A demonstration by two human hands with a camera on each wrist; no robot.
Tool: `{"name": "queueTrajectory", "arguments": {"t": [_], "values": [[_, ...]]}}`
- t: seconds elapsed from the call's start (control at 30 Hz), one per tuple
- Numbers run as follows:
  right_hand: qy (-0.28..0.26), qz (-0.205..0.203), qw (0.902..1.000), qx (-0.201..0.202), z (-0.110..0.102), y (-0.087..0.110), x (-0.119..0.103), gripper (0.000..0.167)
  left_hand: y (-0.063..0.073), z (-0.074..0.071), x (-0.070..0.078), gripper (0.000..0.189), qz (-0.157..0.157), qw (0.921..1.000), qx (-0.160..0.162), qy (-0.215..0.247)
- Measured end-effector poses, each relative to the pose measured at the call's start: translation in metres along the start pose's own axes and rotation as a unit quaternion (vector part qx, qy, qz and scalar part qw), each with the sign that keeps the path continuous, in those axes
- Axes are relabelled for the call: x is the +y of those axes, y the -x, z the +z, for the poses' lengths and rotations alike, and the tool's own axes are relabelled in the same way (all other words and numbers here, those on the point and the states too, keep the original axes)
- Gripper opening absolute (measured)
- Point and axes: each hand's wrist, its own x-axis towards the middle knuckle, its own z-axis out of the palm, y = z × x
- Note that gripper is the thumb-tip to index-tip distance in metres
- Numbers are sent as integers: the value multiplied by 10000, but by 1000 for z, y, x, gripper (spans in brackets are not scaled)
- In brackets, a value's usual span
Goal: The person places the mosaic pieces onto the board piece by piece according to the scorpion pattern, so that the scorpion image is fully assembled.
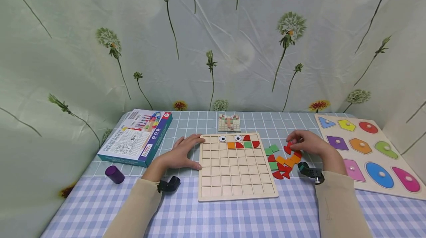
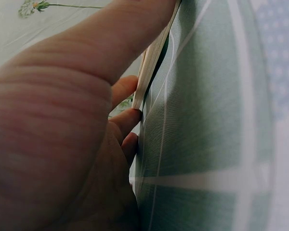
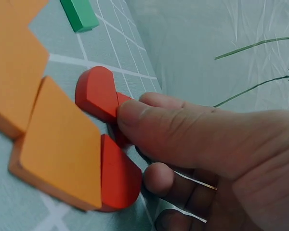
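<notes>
Pinches a red piece between the thumb and fingers of the right hand, set narrow around it. Shows a rounded red piece just beside that thumb, on the side away from the palm. Has a loose heap of red, orange and green pieces below and to the left of the right fingers, on the desk. Spreads the fingers of the left hand wide, touching the left edge of a pale wooden grid board. Includes on that board, to the right of the left fingers, two eye tiles in the far row, with an orange tile, a green tile and three red tiles near them. Shows a small picture card beyond the board, between the two hands. Has a knobbed shape board to the right of the right fingers. Includes a printed box to the left of the left fingers, and a purple cylinder farther left and nearer the body.
</notes>
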Motion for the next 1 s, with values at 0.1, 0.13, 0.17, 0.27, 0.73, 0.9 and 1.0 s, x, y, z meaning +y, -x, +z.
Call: {"name": "queueTrajectory", "arguments": {"t": [0.1, 0.13, 0.17, 0.27, 0.73, 0.9, 1.0], "values": [[-65, -22, 10000, 0, 0, -1, 0, 24, 0, 0, -1, 95, 4, 10000, 3, 3], [-71, -19, 10000, 4, 0, -1, 1, 24, 0, 0, -1, 96, 8, 10000, 2, 6], [-79, -13, 10000, 7, 0, -1, 1, 24, 0, 0, -1, 96, 12, 10000, 3, 4], [-84, 40, 10000, 18, 0, -1, 1, 25, 0, 0, -3, 96, 29, 10000, 6, -2], [-93, 33, 9996, 261, -1, -4, -9, 24, 0, 0, 0, 94, -28, 10000, -17, 32], [-198, -14, 9992, 343, 1, -4, -16, 23, -1, 0, 0, 94, -45, 10000, -39, 27], [-181, -180, 9988, 409, 4, -7, -23, 22, -1, 0, -1, 95, -59, 10000, -51, -11]]}}
